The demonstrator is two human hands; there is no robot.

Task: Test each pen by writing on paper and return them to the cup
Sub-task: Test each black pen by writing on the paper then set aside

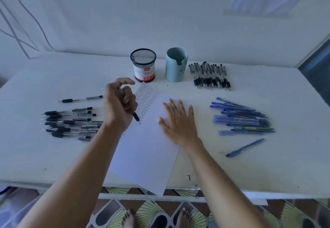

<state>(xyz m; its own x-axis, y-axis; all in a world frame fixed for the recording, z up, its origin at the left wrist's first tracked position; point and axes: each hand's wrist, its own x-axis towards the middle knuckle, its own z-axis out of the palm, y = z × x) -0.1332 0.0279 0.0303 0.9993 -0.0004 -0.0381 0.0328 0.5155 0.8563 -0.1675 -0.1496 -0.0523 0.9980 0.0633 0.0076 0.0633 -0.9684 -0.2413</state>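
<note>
Table: A white table (53,156) fills the view. Its near edge sits above a patterned tile floor (155,210), where two bare feet (128,218) stand.
Room: A pale wall (107,22) rises behind the table, with thin cables (26,22) running across it at far left.
Paper: A white sheet (148,156) lies angled at the centre, its near corner overhanging the table edge. Columns of small handwritten words cover its upper left part.
Left hand: The left hand (119,104) grips a black pen (135,116), fingers curled round the barrel and the index finger hooked up above the rest.
Pen: The grip and tip jut out below the fingers, the point down at the sheet beside the written columns. Whether it touches cannot be told.
Right hand: The right hand (178,122) rests flat on the sheet's right side, fingers straight and spread apart, well clear of the pen.
Cups: A black mesh cup (143,65) with a red-and-white label and a pale blue cup (176,65) stand side by side at the back, just beyond the sheet.
Other pens: A heap of black pens (71,122) lies left of the writing hand, with a lone black pen (81,99) behind it. A row of black pens (210,76) lies right of the blue cup. A pile of blue pens (241,118) lies at right, one blue pen (244,147) apart in front.
</note>
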